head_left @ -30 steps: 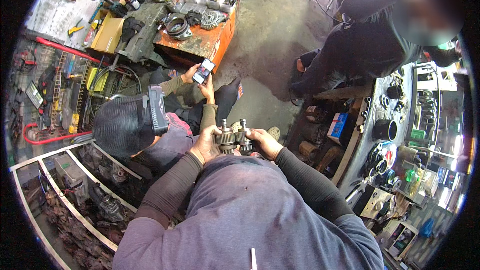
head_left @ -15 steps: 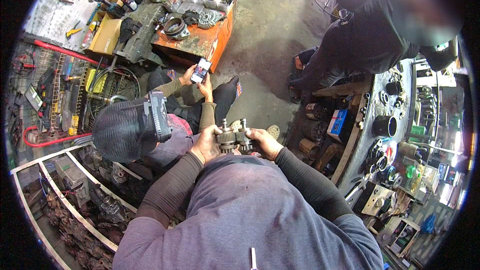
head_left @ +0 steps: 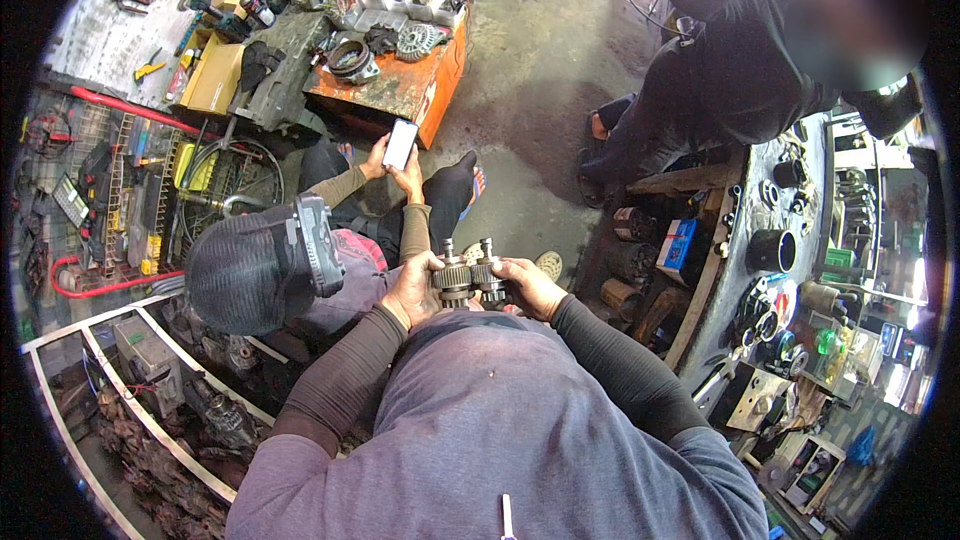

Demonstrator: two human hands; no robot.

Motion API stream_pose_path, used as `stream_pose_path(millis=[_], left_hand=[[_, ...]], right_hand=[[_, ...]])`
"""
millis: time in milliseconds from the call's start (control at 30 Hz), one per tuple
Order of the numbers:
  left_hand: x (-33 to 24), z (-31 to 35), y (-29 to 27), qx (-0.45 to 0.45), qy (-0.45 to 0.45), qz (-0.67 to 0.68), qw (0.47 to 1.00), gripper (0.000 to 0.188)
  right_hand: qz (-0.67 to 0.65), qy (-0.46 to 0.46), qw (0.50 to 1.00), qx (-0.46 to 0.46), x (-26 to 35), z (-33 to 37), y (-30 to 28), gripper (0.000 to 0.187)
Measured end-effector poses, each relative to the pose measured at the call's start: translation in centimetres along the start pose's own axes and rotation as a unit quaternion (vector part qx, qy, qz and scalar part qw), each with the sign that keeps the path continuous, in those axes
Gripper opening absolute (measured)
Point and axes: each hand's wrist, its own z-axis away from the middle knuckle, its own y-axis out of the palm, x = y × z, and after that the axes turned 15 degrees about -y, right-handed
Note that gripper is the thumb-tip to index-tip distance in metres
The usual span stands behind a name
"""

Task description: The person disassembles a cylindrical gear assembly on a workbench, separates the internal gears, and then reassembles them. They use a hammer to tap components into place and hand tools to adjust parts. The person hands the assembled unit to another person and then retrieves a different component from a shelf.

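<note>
Two metal gear shafts stand side by side in front of my chest, their toothed wheels close together. My left hand (head_left: pixel 412 292) is closed around the left gear shaft (head_left: pixel 453 278), thumb toward its upper wheel. The right gear shaft (head_left: pixel 488 277) is gripped by my right hand (head_left: pixel 534 287), with the thumb lying along its top wheel. Both thin shaft ends point away from me. My palms hide the outer sides of the gears, and the lower ends sit close to my shirt.
Close on my left a seated person in a cap (head_left: pixel 240 265) holds a phone (head_left: pixel 399 145). Beyond stands an orange cabinet (head_left: pixel 385 105) topped with machine parts. Another person (head_left: pixel 700 70) is at the right, by a workbench (head_left: pixel 735 270) with metal parts. A white-framed rack (head_left: pixel 150 315) stands lower left.
The phone's screen in the seated person's hands has turned mostly white. My hands and the gear shafts stay nearly where they were.
</note>
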Motion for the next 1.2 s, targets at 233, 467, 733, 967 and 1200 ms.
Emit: stream_pose_path(millis=[233, 467, 733, 967, 1200], left_hand=[[0.0, 0.0, 0.1, -0.011, 0.004, -0.006, 1.0, 0.054], [-0.2, 0.0, 0.2, -0.025, 0.0, -0.007, 1.0, 0.057], [0.0, -0.4, -0.4, -0.021, -0.002, 0.011, 1.0, 0.057], [-0.3, -0.9, -1.0, 0.014, 0.004, 0.016, 1.0, 0.055], [-0.3, -0.6, 3.0, 0.014, 0.032, -0.015, 0.999, 0.058]], right_hand=[[-0.006, -0.006, 1.0, 0.001, 0.9, 0.3, 0.5, 0.044], [0.005, 0.0, 1.0, -0.001, 0.3, -0.2, 0.1, 0.047], [-0.006, 0.0, 1.0, -0.004, 0.5, -0.1, 0.6, 0.048], [-0.023, -0.008, 0.999, -0.023, 0.7, 0.5, 1.3, 0.047], [-0.115, -0.064, 0.989, -0.073, 4.4, 4.1, 2.6, 0.031]])
